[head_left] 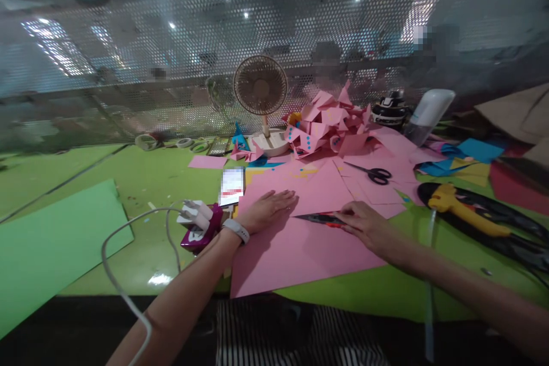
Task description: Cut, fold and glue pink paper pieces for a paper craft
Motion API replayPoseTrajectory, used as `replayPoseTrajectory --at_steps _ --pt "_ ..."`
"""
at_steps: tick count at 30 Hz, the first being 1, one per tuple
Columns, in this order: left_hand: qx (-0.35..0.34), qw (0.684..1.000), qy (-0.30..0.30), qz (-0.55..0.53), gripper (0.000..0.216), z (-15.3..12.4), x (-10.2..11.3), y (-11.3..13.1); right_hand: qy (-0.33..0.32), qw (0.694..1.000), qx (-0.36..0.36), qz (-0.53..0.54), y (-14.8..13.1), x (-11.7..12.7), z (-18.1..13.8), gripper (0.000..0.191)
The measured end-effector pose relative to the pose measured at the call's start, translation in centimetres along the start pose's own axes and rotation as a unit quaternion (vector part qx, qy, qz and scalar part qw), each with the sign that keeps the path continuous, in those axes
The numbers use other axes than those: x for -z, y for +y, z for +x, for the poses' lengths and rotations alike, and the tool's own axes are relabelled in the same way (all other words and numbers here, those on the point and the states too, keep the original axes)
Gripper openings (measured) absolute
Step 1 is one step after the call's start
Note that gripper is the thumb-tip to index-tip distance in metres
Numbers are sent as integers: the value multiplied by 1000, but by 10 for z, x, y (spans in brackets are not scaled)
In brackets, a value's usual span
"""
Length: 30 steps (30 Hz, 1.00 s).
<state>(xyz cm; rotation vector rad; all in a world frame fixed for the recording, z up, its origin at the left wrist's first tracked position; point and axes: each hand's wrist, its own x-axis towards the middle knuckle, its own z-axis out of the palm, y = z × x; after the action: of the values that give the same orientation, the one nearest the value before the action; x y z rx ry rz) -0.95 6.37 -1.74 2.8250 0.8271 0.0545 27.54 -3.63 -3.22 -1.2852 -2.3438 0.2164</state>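
Observation:
A large pink paper sheet (295, 254) lies on the green table (141, 183) in front of me. My left hand (266, 210) rests flat on its upper left part with fingers stretched out, a white band on the wrist. My right hand (364, 226) is closed on a red-handled cutter (321, 218) whose dark blade points left across the pink sheet. More pink sheets lie overlapped just behind.
A small fan (261, 94) stands at the back beside a pile of folded pink paper pieces (330, 120). Black scissors (373, 173) lie right of centre. A yellow glue gun (465, 211) rests on a black tray. A green sheet (51, 234) and a white cable (124, 274) are at left.

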Motion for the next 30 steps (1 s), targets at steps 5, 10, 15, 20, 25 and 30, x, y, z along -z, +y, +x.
replayPoseTrajectory --at_steps 5,10,15,20,25,30 --pt "13 1000 13 -3 47 1 -3 -1 9 1000 -7 -17 -3 -3 2 31" --pt "12 1000 7 -8 46 1 -4 -2 -2 1000 9 -10 -6 -2 4 32" --pt "2 1000 11 -11 46 0 -2 -3 1 1000 7 -16 -5 -5 6 30" --pt "1 1000 11 -9 47 0 -3 -5 -1 1000 -5 -21 -8 -7 11 29" --pt "1 1000 9 -7 48 1 -4 -4 -13 1000 1 1 -10 -2 11 30" --pt "7 1000 11 -13 48 2 -4 -5 -20 1000 -13 -1 -12 -1 15 28"
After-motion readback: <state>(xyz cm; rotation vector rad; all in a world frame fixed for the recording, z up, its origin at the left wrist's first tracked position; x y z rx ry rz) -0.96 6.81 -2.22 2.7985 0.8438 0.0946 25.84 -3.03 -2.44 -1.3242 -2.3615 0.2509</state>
